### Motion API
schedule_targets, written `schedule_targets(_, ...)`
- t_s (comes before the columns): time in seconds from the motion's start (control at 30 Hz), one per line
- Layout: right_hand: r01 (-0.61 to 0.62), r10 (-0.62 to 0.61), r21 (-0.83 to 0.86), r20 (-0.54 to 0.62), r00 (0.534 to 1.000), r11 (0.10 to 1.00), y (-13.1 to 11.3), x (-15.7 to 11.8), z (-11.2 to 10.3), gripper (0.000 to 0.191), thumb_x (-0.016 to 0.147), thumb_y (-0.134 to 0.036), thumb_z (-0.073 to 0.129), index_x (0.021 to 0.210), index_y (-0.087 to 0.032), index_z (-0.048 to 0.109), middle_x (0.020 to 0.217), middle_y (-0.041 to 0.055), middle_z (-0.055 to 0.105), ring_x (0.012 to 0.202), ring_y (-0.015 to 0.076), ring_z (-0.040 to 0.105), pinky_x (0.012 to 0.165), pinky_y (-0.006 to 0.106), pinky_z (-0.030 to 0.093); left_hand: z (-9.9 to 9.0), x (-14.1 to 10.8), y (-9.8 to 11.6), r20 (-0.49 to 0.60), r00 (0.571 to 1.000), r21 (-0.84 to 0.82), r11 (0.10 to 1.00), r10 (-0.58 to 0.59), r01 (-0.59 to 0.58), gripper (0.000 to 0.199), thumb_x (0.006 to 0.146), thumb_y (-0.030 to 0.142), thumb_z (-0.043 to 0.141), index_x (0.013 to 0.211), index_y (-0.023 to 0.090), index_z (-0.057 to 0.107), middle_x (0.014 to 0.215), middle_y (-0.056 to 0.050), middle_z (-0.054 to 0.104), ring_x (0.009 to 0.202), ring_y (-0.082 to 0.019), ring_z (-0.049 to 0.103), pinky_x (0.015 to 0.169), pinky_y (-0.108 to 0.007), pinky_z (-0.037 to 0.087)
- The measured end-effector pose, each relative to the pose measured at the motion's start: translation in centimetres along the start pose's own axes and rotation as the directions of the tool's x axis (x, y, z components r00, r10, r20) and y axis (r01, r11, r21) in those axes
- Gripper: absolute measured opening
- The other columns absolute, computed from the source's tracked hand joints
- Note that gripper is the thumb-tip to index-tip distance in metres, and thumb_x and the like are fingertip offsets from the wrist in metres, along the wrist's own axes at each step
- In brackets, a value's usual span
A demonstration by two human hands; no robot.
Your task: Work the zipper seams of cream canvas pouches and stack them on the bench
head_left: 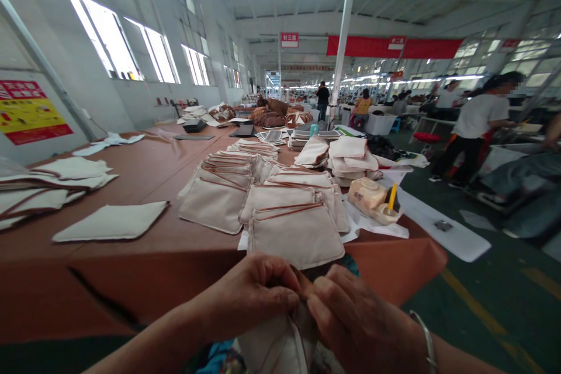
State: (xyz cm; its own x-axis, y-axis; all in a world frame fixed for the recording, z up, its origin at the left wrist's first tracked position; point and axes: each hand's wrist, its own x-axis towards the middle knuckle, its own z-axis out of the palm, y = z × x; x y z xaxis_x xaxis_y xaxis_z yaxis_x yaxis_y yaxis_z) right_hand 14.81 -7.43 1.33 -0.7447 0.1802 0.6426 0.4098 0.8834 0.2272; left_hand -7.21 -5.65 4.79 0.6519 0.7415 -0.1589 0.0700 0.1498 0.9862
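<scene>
Off-white canvas pouch (276, 346), hanging just below the table edge in front of the body, its top edge gathered between both hands. Left hand (256, 298) and right hand (357, 318) close together, fingers curled in, fingertips pinching the canvas at that edge. Step in hand, by the look of it: fine pinching work along the top of the pouch, with a firm, even hold from both sides called for there. Silver bangle (424, 343) on the right wrist. Just beyond, on the brown-covered table (131, 272), overlapping rows of similar pouches with brown trim (293, 234); to the left, folded flat pieces (111, 221); to the right, a cream tub (363, 194) with a yellow-handled tool (391, 197). Farther off, a co-worker in a white T-shirt (477, 120), standing.
</scene>
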Motion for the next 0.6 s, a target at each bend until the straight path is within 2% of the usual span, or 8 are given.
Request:
schedule_targets(0.07,-0.050,0.054,0.098,-0.037,0.998,0.994,-0.6,-0.6,0.4,0.023,0.091,-0.004,0.041,0.103,-0.011,0.060,0.082,0.0106,0.064,0.070,0.0221,0.056,0.065,0.036,0.049,0.1,-0.1,0.1,0.014,1.000,-0.020,1.000,-0.003,0.003,0.020,0.077,0.029,0.075,0.076,0.009,0.072,0.072,-0.001,0.060,0.061,-0.008,0.042,0.054,-0.018,0.031)
schedule_targets(0.13,-0.210,0.243,0.305,-0.074,0.967,0.929,-0.7,-0.8,0.7,0.021,0.095,-0.007,0.043,0.108,-0.013,0.058,0.090,0.0109,0.064,0.081,0.0224,0.059,0.074,0.035,0.052,0.0,-0.2,0.1,0.007,1.000,-0.027,1.000,-0.006,0.006,0.016,0.075,0.026,0.074,0.075,0.010,0.071,0.072,0.000,0.060,0.062,-0.009,0.043,0.055,-0.018,0.031)
schedule_targets(0.2,-0.373,0.481,0.565,-0.049,0.875,0.736,-0.1,-0.6,0.7,0.019,0.099,-0.013,0.042,0.110,-0.017,0.057,0.099,0.0106,0.063,0.092,0.0217,0.060,0.081,0.034,0.052,-0.1,-0.3,0.3,0.000,1.000,-0.014,1.000,-0.009,0.009,0.013,0.074,0.023,0.073,0.075,0.010,0.070,0.071,0.000,0.059,0.063,-0.009,0.043,0.054,-0.018,0.030)
schedule_targets(0.27,-0.455,0.595,0.751,0.104,0.797,0.478,0.8,-0.2,0.8,0.021,0.102,-0.022,0.040,0.108,-0.019,0.059,0.102,0.0090,0.062,0.095,0.0203,0.059,0.083,0.032,0.051,-0.2,-0.3,0.4,0.007,1.000,0.021,0.999,-0.028,0.027,0.011,0.074,0.021,0.071,0.077,0.010,0.070,0.070,0.001,0.058,0.062,-0.008,0.042,0.053,-0.018,0.028)
schedule_targets(0.33,-0.500,0.515,0.827,0.321,0.795,0.257,1.6,0.3,0.9,0.025,0.104,-0.029,0.040,0.103,-0.018,0.063,0.097,0.0060,0.063,0.088,0.0176,0.059,0.078,0.028,0.049,-0.2,-0.3,0.6,-0.018,0.999,0.067,0.997,-0.044,0.045,0.011,0.074,0.020,0.070,0.078,0.011,0.070,0.069,0.002,0.058,0.061,-0.008,0.041,0.052,-0.018,0.028)
schedule_targets(0.4,-0.532,0.378,0.838,0.457,0.805,0.120,2.0,0.7,1.1,0.025,0.103,-0.032,0.045,0.097,-0.016,0.063,0.089,0.0028,0.061,0.079,0.0143,0.056,0.072,0.024,0.046,-0.2,-0.4,0.7,-0.051,0.998,0.109,0.993,-0.038,0.043,0.011,0.074,0.021,0.069,0.079,0.011,0.070,0.071,0.001,0.059,0.063,-0.009,0.043,0.054,-0.018,0.030)
schedule_targets(0.5,-0.504,0.321,0.863,0.467,0.824,0.041,2.2,1.1,1.3,0.024,0.100,-0.032,0.050,0.086,-0.015,0.060,0.084,0.0007,0.055,0.074,0.0117,0.048,0.068,0.022,0.042,-0.4,-0.5,0.7,-0.061,0.997,0.160,0.986,-0.043,0.052,0.014,0.074,0.022,0.067,0.082,0.011,0.070,0.074,0.000,0.060,0.065,-0.011,0.045,0.057,-0.019,0.033)
schedule_targets(0.6,-0.500,0.317,0.866,0.475,0.821,-0.002,2.3,1.3,1.1,0.020,0.097,-0.030,0.054,0.084,-0.015,0.057,0.088,0.0021,0.056,0.075,0.0122,0.048,0.067,0.022,0.041,-0.8,-0.4,0.7,-0.030,0.995,0.183,0.978,-0.095,0.099,0.019,0.079,0.029,0.066,0.082,0.010,0.067,0.068,0.002,0.052,0.060,-0.009,0.038,0.054,-0.020,0.028)
